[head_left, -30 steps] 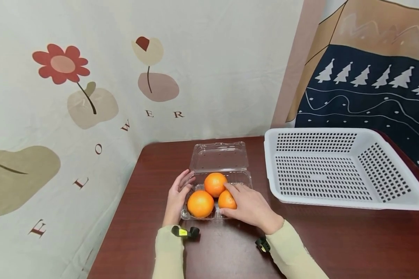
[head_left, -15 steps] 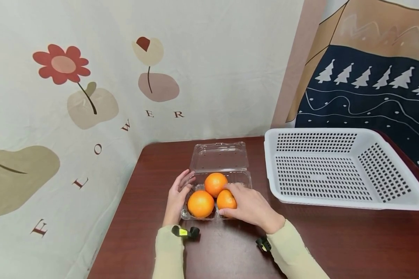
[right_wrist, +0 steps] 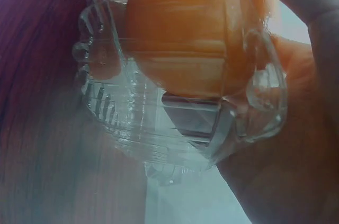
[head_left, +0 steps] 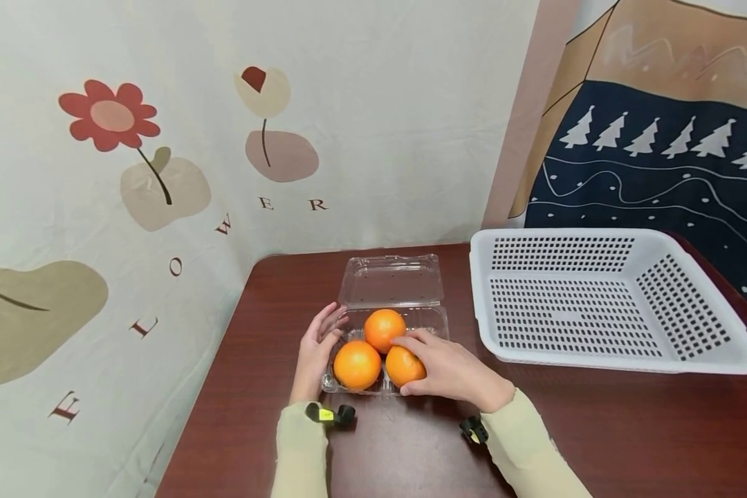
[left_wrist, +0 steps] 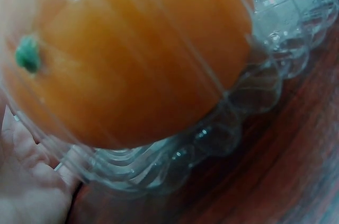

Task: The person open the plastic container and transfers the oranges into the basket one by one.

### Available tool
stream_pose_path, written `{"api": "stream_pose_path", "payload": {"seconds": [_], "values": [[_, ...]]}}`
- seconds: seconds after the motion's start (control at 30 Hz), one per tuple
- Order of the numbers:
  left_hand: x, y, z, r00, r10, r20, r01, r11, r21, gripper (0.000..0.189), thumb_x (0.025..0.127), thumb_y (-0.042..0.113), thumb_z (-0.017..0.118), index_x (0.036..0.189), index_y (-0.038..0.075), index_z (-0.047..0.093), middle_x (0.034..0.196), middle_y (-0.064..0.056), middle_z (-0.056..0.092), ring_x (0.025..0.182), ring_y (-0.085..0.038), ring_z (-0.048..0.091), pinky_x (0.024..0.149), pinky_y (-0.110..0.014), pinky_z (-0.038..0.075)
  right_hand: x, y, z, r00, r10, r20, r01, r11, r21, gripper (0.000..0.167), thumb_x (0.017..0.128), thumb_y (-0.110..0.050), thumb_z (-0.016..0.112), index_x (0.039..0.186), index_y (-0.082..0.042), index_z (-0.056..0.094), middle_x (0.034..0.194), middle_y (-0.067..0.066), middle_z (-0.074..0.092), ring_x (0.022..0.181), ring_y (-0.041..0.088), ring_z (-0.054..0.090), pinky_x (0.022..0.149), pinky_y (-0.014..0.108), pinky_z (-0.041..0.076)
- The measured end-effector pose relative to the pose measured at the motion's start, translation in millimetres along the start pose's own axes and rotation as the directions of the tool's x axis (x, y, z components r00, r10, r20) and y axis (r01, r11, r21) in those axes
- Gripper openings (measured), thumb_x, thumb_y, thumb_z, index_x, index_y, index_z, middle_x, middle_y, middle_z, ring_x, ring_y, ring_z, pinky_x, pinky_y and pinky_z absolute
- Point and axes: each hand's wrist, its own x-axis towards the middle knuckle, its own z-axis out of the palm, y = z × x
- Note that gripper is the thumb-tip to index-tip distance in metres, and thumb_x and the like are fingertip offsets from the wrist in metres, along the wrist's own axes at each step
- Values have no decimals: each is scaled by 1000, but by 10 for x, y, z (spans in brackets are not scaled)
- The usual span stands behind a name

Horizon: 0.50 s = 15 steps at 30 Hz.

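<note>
Three oranges sit in a clear plastic clamshell box (head_left: 391, 268) whose lid lies folded back on the table. My right hand (head_left: 451, 370) grips the right orange (head_left: 404, 366) between thumb and fingers, low in the box. In the right wrist view that orange (right_wrist: 180, 28) shows through the clear wall. Beside the box's left wall rests my left hand (head_left: 315, 353), its fingers extended along it. The left orange (head_left: 357, 365) is nearest to that hand, and the back orange (head_left: 384, 330) lies behind the other two. Through the plastic, the left wrist view shows an orange (left_wrist: 132, 60) with a green stem end.
A large white perforated plastic basket (head_left: 566, 311) stands to the right of the box on the dark red-brown table (head_left: 404, 449). Behind the table hangs a pale cloth with printed flowers (head_left: 398, 138), with a dark blue tree-patterned one at the right.
My right hand and the right orange have shifted slightly toward me and to the right. The thumb now lies further right on that orange. The left hand stays in place.
</note>
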Motion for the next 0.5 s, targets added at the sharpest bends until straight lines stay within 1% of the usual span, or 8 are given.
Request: {"api": "stream_pose_path", "payload": {"seconds": [0.13, 0.3, 0.37, 0.5], "values": [[12, -38, -14, 1000, 5, 10, -5, 1000, -6, 48, 89, -3, 45, 135, 7, 36, 129, -7, 48, 117, -27, 45, 90, -21, 40, -9, 5, -20, 1000, 2, 0, -2, 1000, 15, 66, 70, -49, 68, 128, -26, 45, 123, -5, 45, 96, 14, 53, 78, 36, 46], [38, -147, -42, 1000, 13, 13, -13, 1000, -11, 49, 89, -1, 46, 136, 10, 36, 129, -4, 49, 117, -24, 46, 91, -22, 39, -16, 17, -36, 1000, -2, -29, 4, 999, 51, 65, 71, -49, 67, 127, -23, 47, 122, -8, 45, 100, 10, 50, 82, 33, 44], [47, -184, -52, 1000, 15, 11, -15, 1000, -9, 49, 90, 0, 46, 136, 11, 36, 129, -4, 49, 117, -23, 46, 91, -22, 40, -14, 15, -41, 999, -5, -35, 7, 998, 62, 65, 71, -50, 67, 127, -24, 47, 122, -10, 45, 99, 8, 50, 82, 32, 44], [50, -182, -57, 1000, 20, 13, -20, 999, -34, 49, 90, -2, 45, 136, 9, 35, 130, -7, 47, 117, -26, 45, 90, -21, 40, -4, 2, -48, 999, -9, -41, 12, 997, 78, 64, 71, -50, 66, 127, -24, 47, 121, -11, 45, 96, 6, 50, 80, 31, 45]]}}
